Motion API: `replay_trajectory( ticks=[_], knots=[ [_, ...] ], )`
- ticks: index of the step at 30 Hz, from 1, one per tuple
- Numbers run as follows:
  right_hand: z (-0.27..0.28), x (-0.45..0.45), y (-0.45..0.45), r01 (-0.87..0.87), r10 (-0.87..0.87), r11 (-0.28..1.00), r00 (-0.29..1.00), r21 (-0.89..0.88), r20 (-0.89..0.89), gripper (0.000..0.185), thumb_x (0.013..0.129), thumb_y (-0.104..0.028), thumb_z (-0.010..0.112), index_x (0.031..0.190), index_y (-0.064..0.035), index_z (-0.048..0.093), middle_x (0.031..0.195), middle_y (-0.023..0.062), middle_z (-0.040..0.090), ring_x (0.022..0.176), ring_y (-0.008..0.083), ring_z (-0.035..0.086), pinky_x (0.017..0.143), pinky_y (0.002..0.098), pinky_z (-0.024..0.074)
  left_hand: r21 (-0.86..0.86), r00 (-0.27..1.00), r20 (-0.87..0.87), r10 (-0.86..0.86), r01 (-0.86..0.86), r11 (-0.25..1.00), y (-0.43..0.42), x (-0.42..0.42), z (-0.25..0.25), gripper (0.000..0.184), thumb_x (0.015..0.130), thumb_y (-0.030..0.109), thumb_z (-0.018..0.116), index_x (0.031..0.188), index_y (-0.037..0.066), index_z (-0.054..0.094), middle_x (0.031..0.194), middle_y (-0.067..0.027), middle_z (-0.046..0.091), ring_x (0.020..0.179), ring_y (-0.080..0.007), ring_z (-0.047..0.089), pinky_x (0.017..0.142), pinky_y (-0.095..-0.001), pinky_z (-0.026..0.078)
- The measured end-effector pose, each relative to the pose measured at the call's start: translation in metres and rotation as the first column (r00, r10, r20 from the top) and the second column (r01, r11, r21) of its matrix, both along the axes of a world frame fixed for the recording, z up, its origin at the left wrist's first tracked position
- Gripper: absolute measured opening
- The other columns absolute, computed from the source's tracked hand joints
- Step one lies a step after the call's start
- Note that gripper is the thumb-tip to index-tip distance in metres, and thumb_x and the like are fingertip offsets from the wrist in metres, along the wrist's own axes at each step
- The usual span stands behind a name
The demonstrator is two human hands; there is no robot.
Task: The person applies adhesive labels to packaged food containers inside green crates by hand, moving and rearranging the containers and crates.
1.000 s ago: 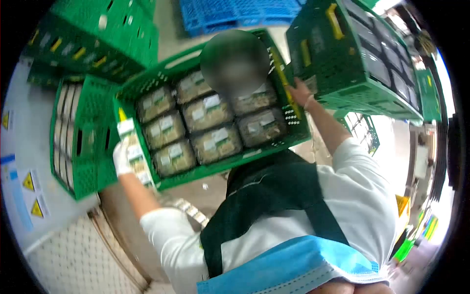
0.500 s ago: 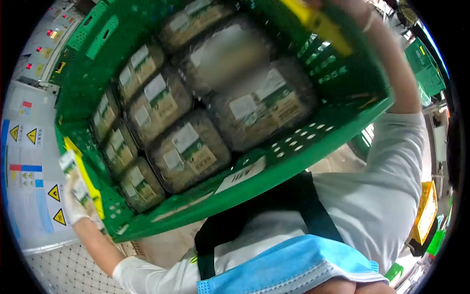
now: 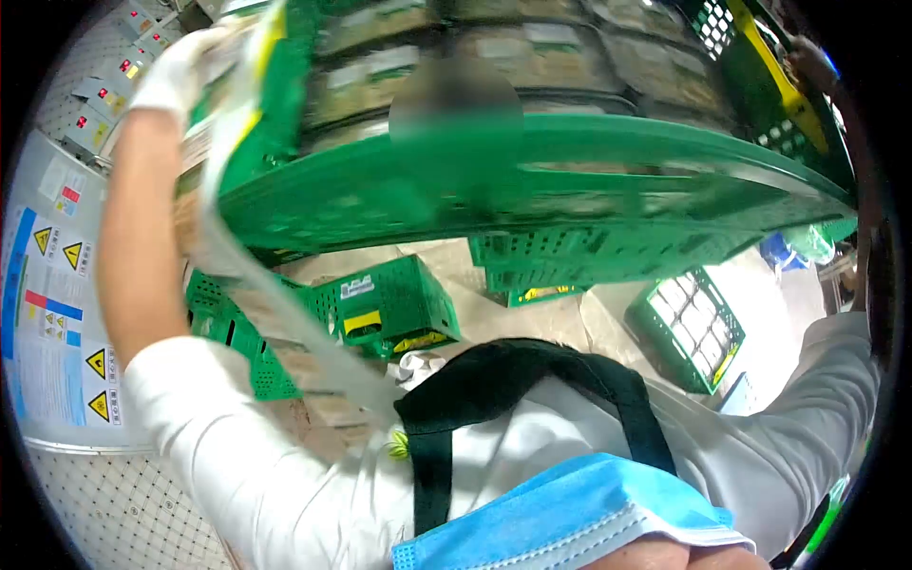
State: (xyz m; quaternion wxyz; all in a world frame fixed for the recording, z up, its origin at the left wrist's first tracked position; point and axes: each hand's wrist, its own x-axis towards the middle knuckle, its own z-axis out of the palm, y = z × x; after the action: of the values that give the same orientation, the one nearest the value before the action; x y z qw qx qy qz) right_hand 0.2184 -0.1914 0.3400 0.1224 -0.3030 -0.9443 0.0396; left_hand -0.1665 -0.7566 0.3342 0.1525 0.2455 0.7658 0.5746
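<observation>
A large green plastic crate [image 3: 494, 180] with yellow handles is held up before my chest, its near wall facing me. Inside lie several dark plastic trays [image 3: 532, 59] with clear tops and printed labels, blurred by motion. My left hand [image 3: 180, 71], in a white glove, is closed at the crate's left end. Printed label-like material lies by its fingers, and a pale translucent strip [image 3: 294, 318] trails down from there. At the right end, beside the yellow handle [image 3: 784, 81], my right hand [image 3: 815, 65] grips the crate; it is dark and partly hidden.
Below on the floor stand green crates [image 3: 389, 304], one of them [image 3: 689, 323] filled with white-topped packs. A grey cabinet [image 3: 66, 313] with warning stickers is at my left, below a panel with red lights [image 3: 123, 66]. Blue and clear plastic [image 3: 793, 249] lies at right.
The crate has swung from a tilt to nearly level and moved up and away from me. My left hand has risen with it. Floor crates have come into view underneath.
</observation>
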Motion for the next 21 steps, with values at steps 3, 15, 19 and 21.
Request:
replay_trajectory(
  ticks=[3, 15, 19, 21],
  knots=[
    [-0.018, -0.002, 0.099, 0.124, -0.117, 0.985, 0.991, -0.121, 0.061, 0.016, 0.078, -0.013, 0.047, 0.089, -0.003, 0.054, 0.067, 0.0087, 0.053, 0.058, 0.0162, 0.053, 0.053, 0.0265, 0.0435, -0.018, 0.999, 0.011, 0.036, -0.036, 0.999, 0.114, 0.02, -0.034, 0.025, 0.078, 0.015, 0.053, 0.101, 0.004, 0.056, 0.101, -0.004, 0.057, 0.089, -0.0114, 0.054, 0.082, -0.0253, 0.039],
    [-0.082, -0.008, 0.175, 0.139, -0.161, 0.952, 0.985, -0.272, -0.059, 0.03, 0.071, -0.008, 0.059, 0.097, -0.0005, 0.046, 0.072, 0.0058, 0.052, 0.057, 0.0138, 0.053, 0.046, 0.0249, 0.0407, 0.028, 0.998, 0.059, 0.032, -0.034, 0.999, 0.173, 0.028, -0.055, 0.033, 0.083, 0.021, 0.047, 0.111, 0.004, 0.051, 0.101, -0.0052, 0.056, 0.087, -0.0105, 0.053, 0.075, -0.0219, 0.041],
    [-0.1, -0.046, 0.158, 0.101, -0.076, 0.974, 0.989, -0.203, 0.129, 0.029, 0.075, -0.013, 0.057, 0.1, -0.001, 0.048, 0.081, 0.0065, 0.053, 0.067, 0.0146, 0.053, 0.055, 0.0241, 0.0398, 0.318, 0.943, -0.172, 0.286, -0.222, 0.922, 0.072, 0.068, -0.044, 0.034, 0.082, 0.024, 0.048, 0.112, 0.006, 0.05, 0.096, -0.0035, 0.057, 0.079, -0.0088, 0.051, 0.068, -0.0189, 0.04],
    [-0.12, -0.066, 0.141, 0.06, -0.047, 0.985, 0.995, -0.162, 0.084, 0.028, 0.076, -0.013, 0.056, 0.1, -0.0007, 0.049, 0.084, 0.007, 0.053, 0.07, 0.0149, 0.053, 0.057, 0.0245, 0.0403, 0.486, 0.81, -0.226, 0.541, -0.387, 0.783, -0.01, 0.102, -0.036, 0.035, 0.082, 0.025, 0.048, 0.112, 0.007, 0.049, 0.093, -0.0027, 0.057, 0.075, -0.008, 0.05, 0.065, -0.0174, 0.039]
  ],
)
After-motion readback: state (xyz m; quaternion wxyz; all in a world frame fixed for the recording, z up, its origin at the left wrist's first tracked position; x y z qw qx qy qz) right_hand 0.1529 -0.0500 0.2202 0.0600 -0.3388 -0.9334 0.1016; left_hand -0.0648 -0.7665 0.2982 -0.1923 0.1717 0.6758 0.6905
